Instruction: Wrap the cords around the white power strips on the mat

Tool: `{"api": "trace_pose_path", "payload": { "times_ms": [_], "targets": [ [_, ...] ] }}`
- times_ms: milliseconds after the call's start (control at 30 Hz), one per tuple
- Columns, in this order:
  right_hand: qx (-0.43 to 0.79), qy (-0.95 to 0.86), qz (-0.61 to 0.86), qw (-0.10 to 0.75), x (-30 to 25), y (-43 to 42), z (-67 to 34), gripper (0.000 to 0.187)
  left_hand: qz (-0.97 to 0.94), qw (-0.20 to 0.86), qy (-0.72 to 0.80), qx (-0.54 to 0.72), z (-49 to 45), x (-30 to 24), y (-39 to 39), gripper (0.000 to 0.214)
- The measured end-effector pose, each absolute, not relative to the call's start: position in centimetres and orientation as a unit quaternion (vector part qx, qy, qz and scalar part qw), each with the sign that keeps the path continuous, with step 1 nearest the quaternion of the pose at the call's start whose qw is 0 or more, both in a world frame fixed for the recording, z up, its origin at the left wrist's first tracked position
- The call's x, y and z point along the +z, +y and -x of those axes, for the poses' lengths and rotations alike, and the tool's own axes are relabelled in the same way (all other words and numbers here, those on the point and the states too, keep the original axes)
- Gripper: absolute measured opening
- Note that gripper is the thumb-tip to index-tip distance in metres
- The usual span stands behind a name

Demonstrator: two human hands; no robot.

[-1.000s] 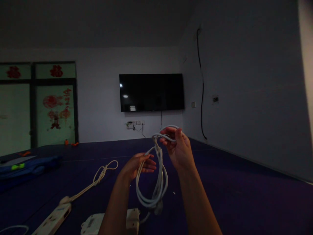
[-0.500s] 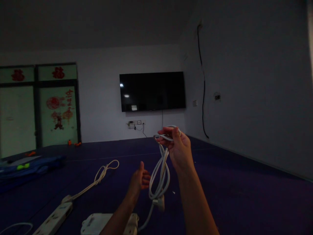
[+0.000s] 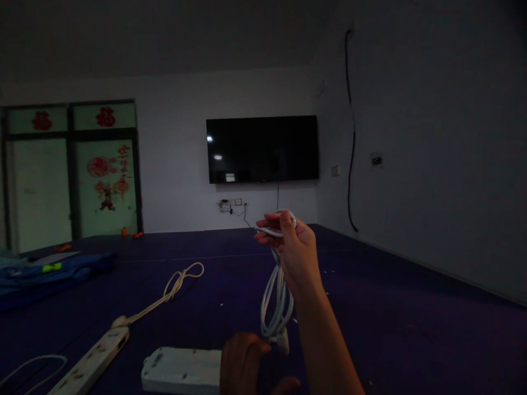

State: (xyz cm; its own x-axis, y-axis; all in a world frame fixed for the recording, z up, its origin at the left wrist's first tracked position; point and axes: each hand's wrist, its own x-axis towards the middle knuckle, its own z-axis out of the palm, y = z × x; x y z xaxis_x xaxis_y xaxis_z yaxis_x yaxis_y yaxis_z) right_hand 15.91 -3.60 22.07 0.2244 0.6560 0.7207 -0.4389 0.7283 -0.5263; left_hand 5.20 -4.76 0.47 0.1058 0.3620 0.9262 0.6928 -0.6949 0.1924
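Note:
My right hand (image 3: 294, 241) is closed around a bundled white power cord (image 3: 276, 307), with a loop showing between thumb and fingers. The coil hangs below it, and a plug (image 3: 282, 341) dangles at the bottom. Low in the view, my left hand (image 3: 247, 362) reaches over the right end of a white power strip (image 3: 181, 370), hiding that end. Its thumb stands apart from its fingers, and it looks slightly blurred. The hand is just left of the plug; whether it touches the cord there I cannot tell.
Another power strip (image 3: 93, 359) lies at left, its cream cord (image 3: 177, 288) loosely knotted on the purple floor covering (image 3: 164, 252). A thin white cable (image 3: 45, 357) curves at lower left. Blue cloth (image 3: 69, 271) lies beyond. A television (image 3: 263, 149) hangs on the far wall.
My left hand has moved down from beside the hanging coil to the strip's right end. My right hand still holds the cord up. The view has shifted slightly.

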Motion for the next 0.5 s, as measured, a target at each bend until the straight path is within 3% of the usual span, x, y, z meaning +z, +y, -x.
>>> {"api": "trace_pose_path", "payload": {
  "times_ms": [133,333,500],
  "targets": [
    [0.392,-0.528,0.132,0.742,22.2,-4.5,-15.1,0.040,0.648,0.189,-0.355,-0.647,-6.3,1.3,-4.5,0.043],
    [0.404,-0.516,0.150,0.740,22.2,-5.4,-14.8,0.037,0.636,0.207,-0.348,-0.657,-7.5,2.6,-5.4,0.046],
    [0.387,-0.517,0.167,0.745,22.2,-5.6,-14.8,0.037,0.643,0.219,-0.362,-0.639,-7.7,2.5,-5.4,0.029]
  ]
}}
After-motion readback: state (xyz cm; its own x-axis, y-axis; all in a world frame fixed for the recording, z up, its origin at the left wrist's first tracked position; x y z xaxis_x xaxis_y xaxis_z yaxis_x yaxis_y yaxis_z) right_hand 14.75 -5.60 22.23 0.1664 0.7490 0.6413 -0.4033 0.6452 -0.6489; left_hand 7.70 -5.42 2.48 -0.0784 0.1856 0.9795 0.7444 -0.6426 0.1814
